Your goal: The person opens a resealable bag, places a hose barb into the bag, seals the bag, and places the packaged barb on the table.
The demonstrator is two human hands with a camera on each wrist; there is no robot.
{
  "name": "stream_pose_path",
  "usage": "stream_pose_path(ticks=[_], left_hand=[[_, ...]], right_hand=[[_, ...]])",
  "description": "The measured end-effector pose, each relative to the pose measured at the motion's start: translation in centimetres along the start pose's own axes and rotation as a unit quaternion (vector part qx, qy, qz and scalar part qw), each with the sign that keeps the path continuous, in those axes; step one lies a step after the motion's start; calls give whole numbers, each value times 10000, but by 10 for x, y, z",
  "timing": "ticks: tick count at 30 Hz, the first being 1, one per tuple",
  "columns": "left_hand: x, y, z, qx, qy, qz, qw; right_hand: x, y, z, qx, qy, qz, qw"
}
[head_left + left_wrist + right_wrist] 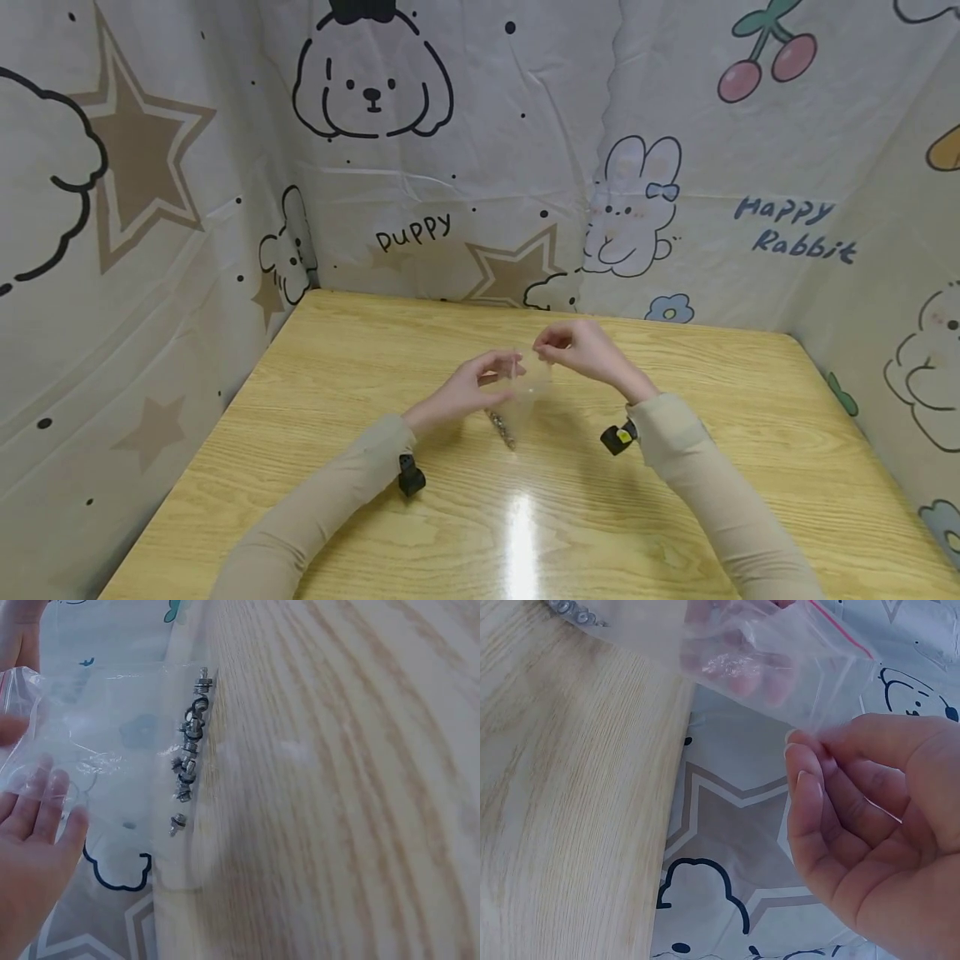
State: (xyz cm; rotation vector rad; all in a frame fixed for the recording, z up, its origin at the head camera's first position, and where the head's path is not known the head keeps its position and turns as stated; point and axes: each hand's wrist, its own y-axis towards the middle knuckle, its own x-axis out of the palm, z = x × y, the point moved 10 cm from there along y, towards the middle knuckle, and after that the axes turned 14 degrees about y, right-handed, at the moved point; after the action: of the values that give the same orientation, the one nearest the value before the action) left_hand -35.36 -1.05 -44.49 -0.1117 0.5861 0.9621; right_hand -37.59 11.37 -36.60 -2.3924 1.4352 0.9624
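Observation:
Between the two hands hangs a clear zip bag (531, 392), with a red line along its mouth in the right wrist view. Small metal threaded fittings (191, 739) lie in a row along the bag's bottom edge, close to the tabletop. My left hand (467, 388) holds the bag near its mouth, thumb on one side and fingers (46, 802) showing through the plastic. At the mouth's other corner, my right hand (877, 817) pinches the plastic between thumb and forefinger, the other fingers curled beneath.
The wooden table (360, 517) reaches back to a patterned cloth (517, 167) that hangs behind it and at both sides. A black wrist camera (410, 477) sits on the left sleeve and another black camera (618, 437) on the right.

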Motion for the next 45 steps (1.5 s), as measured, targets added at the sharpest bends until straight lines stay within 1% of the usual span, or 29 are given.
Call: stream_pose_path(ticks=[2,5,8,12,16,22,26,29,33,37,41,45], left_hand=[[-3,0,1,20,-3,107,9999],[-7,1,-1,-111,-21,343,9993],[-10,1,-3,-248,-30,502,9984],[-11,0,-5,-272,-113,577,9979],[-12,0,-4,-248,-142,630,9976],[-14,1,-2,-299,-82,742,9968],[-17,2,7,-210,-101,793,9966],[-19,3,15,-121,-156,827,9964],[-22,2,20,-48,-266,911,9955],[-25,1,19,-54,-346,1066,9937],[-27,1,16,-69,-321,1199,9922],[-29,2,15,-36,-406,1246,9914]], right_hand=[[0,0,-1,-43,25,-5,10000],[3,-1,-2,-132,90,-69,9998],[6,-2,-4,-186,129,-147,9996],[9,-6,-6,-157,152,-259,9994],[10,-13,-6,-25,243,-435,9988],[7,-18,-11,32,256,-597,9979],[4,-15,-14,62,246,-618,9978],[1,-13,-14,92,238,-551,9982],[-2,-11,-14,71,173,-455,9988],[-4,-13,-16,-78,80,-414,9991],[-5,-18,-16,-111,31,-461,9989],[-6,-22,-15,-72,-8,-520,9986]])
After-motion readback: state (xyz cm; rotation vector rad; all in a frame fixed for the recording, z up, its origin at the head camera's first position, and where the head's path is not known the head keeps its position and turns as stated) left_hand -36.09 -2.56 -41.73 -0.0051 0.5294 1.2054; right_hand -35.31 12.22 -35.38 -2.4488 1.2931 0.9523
